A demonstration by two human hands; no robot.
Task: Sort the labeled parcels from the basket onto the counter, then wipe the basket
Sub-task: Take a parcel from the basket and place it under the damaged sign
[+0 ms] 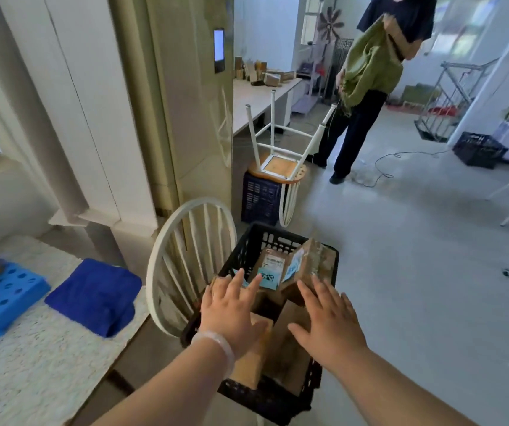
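Held left hand [231, 309] and right hand [328, 321] spread and empty over parcels [273, 267] in basket [265, 396] at 12 o'clock; seemed best to clasp one by both sides, lift straight, swing to counter [41, 364] at 9 o'clock.

bright daylight comes in from the washed-out windows [459, 26] at the far right, and the pale grey concrete floor [416, 241] shows a soft glare. wide-angle distortion curves the edges, and the whole picture is slightly soft.

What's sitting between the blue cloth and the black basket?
The round back of a white chair stands between the blue cloth and the black basket, in the head view.
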